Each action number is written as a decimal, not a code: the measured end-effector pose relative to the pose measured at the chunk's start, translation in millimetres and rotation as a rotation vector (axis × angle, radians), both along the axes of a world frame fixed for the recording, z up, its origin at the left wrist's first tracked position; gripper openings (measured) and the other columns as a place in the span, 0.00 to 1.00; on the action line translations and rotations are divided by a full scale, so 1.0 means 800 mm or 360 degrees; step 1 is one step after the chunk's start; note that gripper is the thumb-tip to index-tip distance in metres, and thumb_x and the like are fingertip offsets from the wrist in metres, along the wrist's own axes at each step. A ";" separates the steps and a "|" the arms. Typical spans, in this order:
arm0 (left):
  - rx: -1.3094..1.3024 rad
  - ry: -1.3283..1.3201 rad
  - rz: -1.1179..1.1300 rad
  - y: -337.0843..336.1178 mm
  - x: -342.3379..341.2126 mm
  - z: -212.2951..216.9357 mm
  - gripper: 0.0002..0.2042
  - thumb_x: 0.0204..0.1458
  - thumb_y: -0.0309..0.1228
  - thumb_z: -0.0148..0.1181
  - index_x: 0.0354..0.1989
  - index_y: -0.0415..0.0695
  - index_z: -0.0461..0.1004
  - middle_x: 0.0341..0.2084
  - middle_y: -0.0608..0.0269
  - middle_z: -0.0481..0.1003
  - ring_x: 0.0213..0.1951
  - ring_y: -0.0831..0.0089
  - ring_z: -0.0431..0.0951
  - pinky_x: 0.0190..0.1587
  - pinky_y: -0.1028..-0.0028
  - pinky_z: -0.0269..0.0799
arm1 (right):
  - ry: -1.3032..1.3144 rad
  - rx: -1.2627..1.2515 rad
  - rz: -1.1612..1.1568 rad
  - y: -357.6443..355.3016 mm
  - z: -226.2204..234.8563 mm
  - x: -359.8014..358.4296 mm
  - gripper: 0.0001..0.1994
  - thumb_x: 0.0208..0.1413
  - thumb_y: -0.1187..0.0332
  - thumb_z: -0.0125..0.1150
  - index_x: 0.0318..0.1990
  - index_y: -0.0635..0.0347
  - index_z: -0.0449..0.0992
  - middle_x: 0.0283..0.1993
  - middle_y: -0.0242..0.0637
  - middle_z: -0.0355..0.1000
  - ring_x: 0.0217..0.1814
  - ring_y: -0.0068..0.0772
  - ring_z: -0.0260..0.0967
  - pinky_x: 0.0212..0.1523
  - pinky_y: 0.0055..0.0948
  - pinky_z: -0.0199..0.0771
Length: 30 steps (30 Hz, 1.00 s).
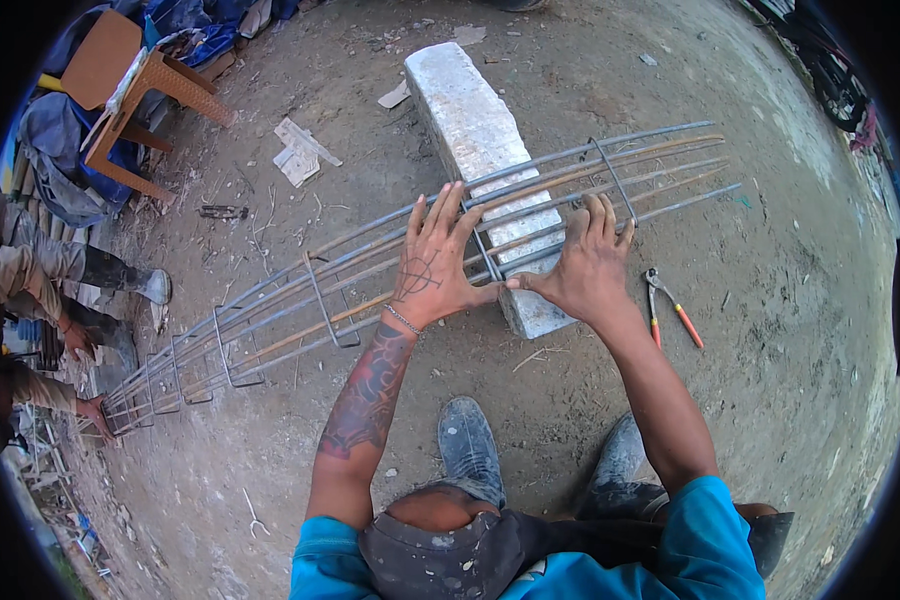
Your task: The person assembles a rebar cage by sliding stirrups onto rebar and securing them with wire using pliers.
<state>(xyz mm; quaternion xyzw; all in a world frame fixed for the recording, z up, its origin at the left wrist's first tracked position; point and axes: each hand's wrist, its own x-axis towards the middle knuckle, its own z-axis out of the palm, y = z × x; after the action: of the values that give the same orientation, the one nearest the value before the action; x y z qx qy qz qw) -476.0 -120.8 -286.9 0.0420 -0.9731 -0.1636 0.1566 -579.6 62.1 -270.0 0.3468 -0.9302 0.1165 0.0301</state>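
A long cage of steel rebar point(322, 300), with square stirrups around its bars, runs from the lower left to the upper right. Its right part rests across a whitish concrete block point(462, 95). My left hand point(432, 268) lies over the bars with fingers spread, beside a stirrup at the block. On that stirrup's other side, my right hand point(588, 262) also reaches over the bars, its fingers extended. Both thumbs point toward each other near the stirrup's near edge, their tips close together. Red-handled pincers point(657, 290) lie on the ground right of my right hand.
Another person's hand point(94, 413) is at the cage's far left end. A brown plastic chair point(160, 85) stands at upper left beside blue tarps point(60, 165). My boots point(470, 445) are below the cage. A dark wheel point(838, 92) shows at upper right.
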 end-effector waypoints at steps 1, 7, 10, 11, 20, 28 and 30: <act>-0.0027 -0.0025 0.0007 -0.002 0.000 0.001 0.45 0.29 0.55 0.66 0.60 0.49 0.59 0.63 0.51 0.51 0.66 0.58 0.47 0.68 0.55 0.37 | -0.0009 0.0046 -0.0028 -0.005 -0.005 -0.006 0.57 0.27 0.30 0.63 0.54 0.74 0.58 0.62 0.61 0.48 0.70 0.58 0.38 0.60 0.73 0.34; 0.0000 -0.0040 0.0008 -0.002 -0.001 0.002 0.45 0.29 0.53 0.66 0.61 0.51 0.57 0.63 0.52 0.50 0.66 0.58 0.47 0.68 0.55 0.37 | -0.0056 0.0110 -0.0102 -0.012 -0.012 -0.012 0.57 0.25 0.28 0.63 0.53 0.74 0.58 0.63 0.61 0.46 0.70 0.59 0.36 0.59 0.74 0.33; 0.0028 -0.0027 0.0005 -0.002 -0.001 0.000 0.45 0.29 0.51 0.66 0.60 0.51 0.57 0.63 0.51 0.50 0.66 0.58 0.48 0.68 0.55 0.38 | -0.0003 0.0153 -0.0094 -0.011 -0.002 -0.007 0.55 0.29 0.30 0.62 0.53 0.75 0.58 0.62 0.62 0.47 0.69 0.59 0.39 0.60 0.72 0.37; 0.0034 -0.0017 0.0004 -0.004 0.001 -0.001 0.45 0.28 0.51 0.67 0.60 0.51 0.57 0.63 0.51 0.50 0.66 0.58 0.48 0.68 0.56 0.38 | 0.0057 0.0153 -0.0056 -0.009 0.004 -0.002 0.52 0.34 0.33 0.62 0.53 0.77 0.58 0.62 0.63 0.49 0.68 0.59 0.43 0.60 0.68 0.42; 0.0005 0.0118 -0.0027 -0.003 0.015 0.016 0.43 0.29 0.48 0.69 0.59 0.50 0.59 0.61 0.50 0.54 0.64 0.57 0.52 0.66 0.57 0.44 | -0.1012 -0.0354 0.0448 0.063 0.072 0.015 0.15 0.55 0.75 0.44 0.50 0.70 0.65 0.35 0.55 0.65 0.41 0.52 0.65 0.46 0.39 0.67; 0.1883 -0.0162 0.0116 0.100 0.080 0.021 0.13 0.54 0.35 0.56 0.42 0.39 0.74 0.34 0.60 0.72 0.36 0.75 0.71 0.43 0.75 0.66 | -0.2447 -0.0528 0.0250 0.038 0.049 0.069 0.13 0.63 0.62 0.46 0.38 0.64 0.72 0.23 0.28 0.62 0.19 0.17 0.59 0.19 0.22 0.59; 0.2019 0.0112 0.0131 0.099 0.083 0.009 0.11 0.58 0.34 0.53 0.39 0.38 0.74 0.34 0.63 0.72 0.36 0.79 0.70 0.42 0.77 0.65 | -0.2645 -0.0567 0.0240 0.034 0.041 0.070 0.13 0.63 0.61 0.48 0.37 0.62 0.72 0.21 0.27 0.62 0.19 0.14 0.55 0.19 0.19 0.56</act>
<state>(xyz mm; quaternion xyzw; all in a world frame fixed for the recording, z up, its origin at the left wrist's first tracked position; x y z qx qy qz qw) -409.7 -41.9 -279.9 0.1584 -0.6788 -0.7034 0.1393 -524.0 89.7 -237.5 0.1999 -0.5924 0.4794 -0.6158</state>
